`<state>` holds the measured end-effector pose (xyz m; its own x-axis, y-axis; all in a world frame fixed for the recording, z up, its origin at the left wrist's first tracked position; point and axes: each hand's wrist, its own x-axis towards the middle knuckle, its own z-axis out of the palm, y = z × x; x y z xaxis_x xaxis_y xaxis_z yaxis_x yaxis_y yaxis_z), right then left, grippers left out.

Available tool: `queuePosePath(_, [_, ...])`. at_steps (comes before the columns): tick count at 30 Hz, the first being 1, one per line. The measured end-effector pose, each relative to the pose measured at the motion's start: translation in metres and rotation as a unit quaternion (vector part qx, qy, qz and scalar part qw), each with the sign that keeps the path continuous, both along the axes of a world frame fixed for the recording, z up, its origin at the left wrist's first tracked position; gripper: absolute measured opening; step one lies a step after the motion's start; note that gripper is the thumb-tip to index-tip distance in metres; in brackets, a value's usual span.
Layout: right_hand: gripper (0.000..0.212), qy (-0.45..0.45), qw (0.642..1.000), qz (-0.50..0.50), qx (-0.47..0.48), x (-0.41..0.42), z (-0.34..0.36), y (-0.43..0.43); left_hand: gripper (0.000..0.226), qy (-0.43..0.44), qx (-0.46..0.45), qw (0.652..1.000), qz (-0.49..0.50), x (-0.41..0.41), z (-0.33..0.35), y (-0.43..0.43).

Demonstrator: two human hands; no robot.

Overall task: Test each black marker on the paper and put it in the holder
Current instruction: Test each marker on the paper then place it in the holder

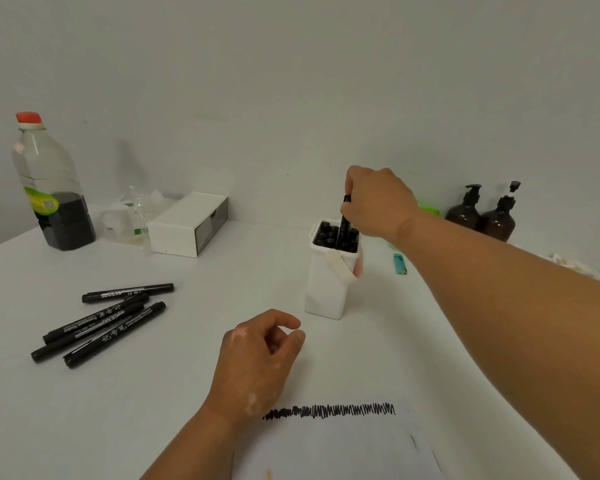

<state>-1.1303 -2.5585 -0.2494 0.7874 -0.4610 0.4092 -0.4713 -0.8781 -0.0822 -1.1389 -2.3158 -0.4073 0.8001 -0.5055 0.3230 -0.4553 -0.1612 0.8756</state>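
"Which hand has the pen?"

"The right hand (378, 202). Its fingers are curled round a black marker (344, 220) near the top. The pen stands upright, its lower end already among the others in the white holder (326, 292)."

"And the other?"

"The left hand (257, 351) rests on the table (187, 403) by the paper (343, 452), just above the scribble (329, 410). Its fingers are loosely curled and it holds nothing."

"What's left to test?"

"Four loose markers (101, 320), bunched well to the left of the holder. Three run from near-left to far-right, and the back one lies more crosswise."

"So who fetches?"

"The left hand, I'd say — it's plainly nearer, and the pens point roughly toward it. The right arm would have to cross over the paper."
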Motion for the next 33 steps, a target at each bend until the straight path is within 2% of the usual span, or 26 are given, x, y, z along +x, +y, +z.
queuePosePath(13, [0.016,0.017,1.000,-0.014,0.002,0.016,0.003,-0.007,0.005,0.002,0.004,1.000,-0.005,0.001,-0.001,-0.002])
queuePosePath(18, [0.015,0.088,0.996,-0.015,-0.002,0.001,-0.016,-0.006,0.005,-0.003,0.008,1.000,-0.007,0.000,0.000,-0.001])
queuePosePath(24, [0.021,0.055,0.998,-0.006,0.025,-0.013,-0.030,0.002,0.007,0.005,0.006,1.000,-0.004,0.001,0.000,-0.002])
queuePosePath(29, [0.020,-0.027,0.998,0.006,0.059,-0.039,-0.020,0.016,0.009,-0.007,0.017,1.000,0.002,0.004,-0.001,0.000])
queuePosePath(33, [0.018,-0.093,0.989,0.017,0.117,-0.090,-0.047,0.042,0.010,-0.018,0.034,0.999,0.011,0.003,-0.002,-0.001])
